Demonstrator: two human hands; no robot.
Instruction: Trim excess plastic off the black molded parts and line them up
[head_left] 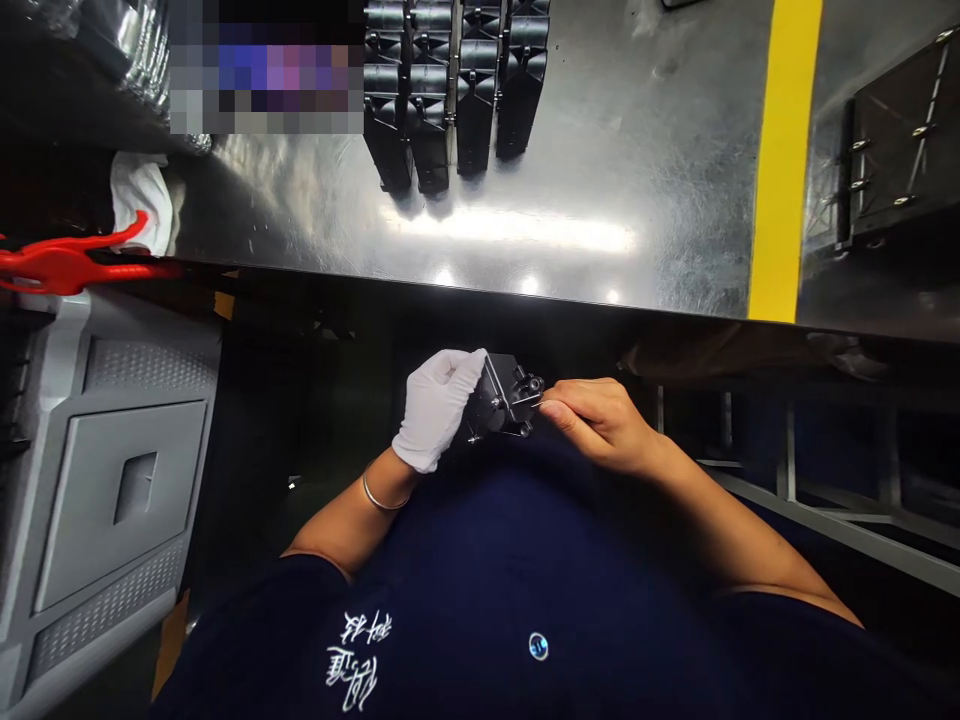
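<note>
My left hand (436, 405), in a white glove, is closed around a small black plastic part (501, 400) with metal clips, held low in front of my body below the table edge. My bare right hand (600, 420) pinches at the part's right side, fingertips pressed together on a small metal piece that is too small to name. Both hands meet at the part. A thin bracelet sits on my left wrist.
A shiny metal table (600, 200) stretches ahead, with a row of black plastic parts (450, 90) standing at its far middle. A yellow stripe (784, 160) crosses it on the right, beside a black tray (900, 140). A grey bin (105, 480) and a red tool (67, 265) are at the left.
</note>
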